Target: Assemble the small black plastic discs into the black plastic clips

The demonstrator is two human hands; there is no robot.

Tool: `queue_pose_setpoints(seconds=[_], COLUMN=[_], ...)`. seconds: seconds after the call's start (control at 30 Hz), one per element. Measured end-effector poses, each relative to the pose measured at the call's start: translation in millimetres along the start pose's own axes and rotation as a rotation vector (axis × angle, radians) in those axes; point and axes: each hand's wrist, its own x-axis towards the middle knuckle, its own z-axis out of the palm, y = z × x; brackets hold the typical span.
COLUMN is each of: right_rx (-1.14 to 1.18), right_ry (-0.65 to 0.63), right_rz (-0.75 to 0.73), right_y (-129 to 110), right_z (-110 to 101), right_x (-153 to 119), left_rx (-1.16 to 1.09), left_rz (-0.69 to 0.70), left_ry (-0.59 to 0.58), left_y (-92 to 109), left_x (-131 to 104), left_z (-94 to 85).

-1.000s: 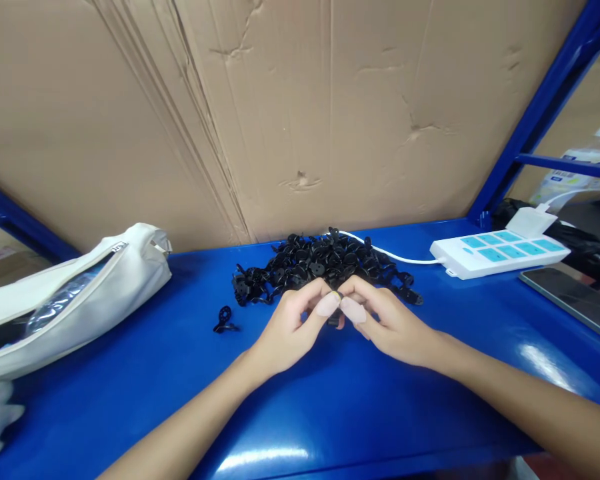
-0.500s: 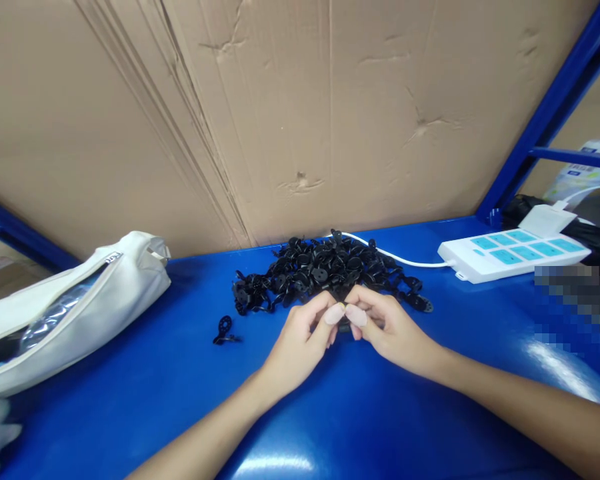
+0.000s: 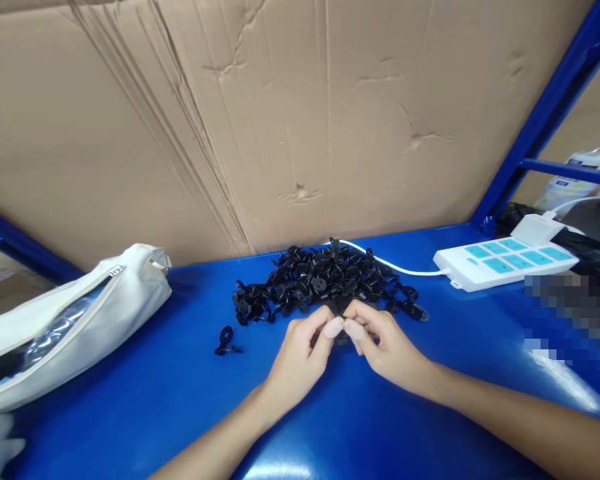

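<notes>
My left hand (image 3: 307, 350) and my right hand (image 3: 383, 337) meet at the near edge of a heap of small black plastic parts (image 3: 320, 277). Both are closed in a pinch, thumb tips almost touching, on a small black plastic part (image 3: 343, 339) that is mostly hidden by the fingers. A bit of it shows below the thumbs. The heaped parts have round, perforated discs and thin tabs. One loose black part (image 3: 226, 340) lies apart, left of my left hand, with its holed disc upright.
A white open-zipped pouch (image 3: 145, 293) lies at the left on the blue tabletop (image 3: 180, 413). At the right is a white power strip (image 3: 505, 263) with a plugged-in adapter and a white cord running behind the heap. Cardboard (image 3: 290, 120) stands along the back, between blue frame posts (image 3: 540, 120).
The view has shifted slightly, so the scene sits a little lower. Both hands keep their pinch together, with only small finger movement.
</notes>
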Motion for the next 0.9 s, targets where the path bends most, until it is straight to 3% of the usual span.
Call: queue_pose_setpoints(seconds=[0.3, 0.9], right_rx=[0.008, -0.030], right_ry=[-0.025, -0.008], right_rz=[-0.012, 0.027], right_y=[-3.3, 0.7], right_z=[0.3, 0.4], right_x=[-2.7, 0.3], left_rx=[-0.016, -0.025], left_rz=[0.021, -0.025], left_ry=[-0.065, -0.053], left_y=[2.1, -8.2], left_x=[-4.4, 0.1], left_z=[-3.4, 2.7])
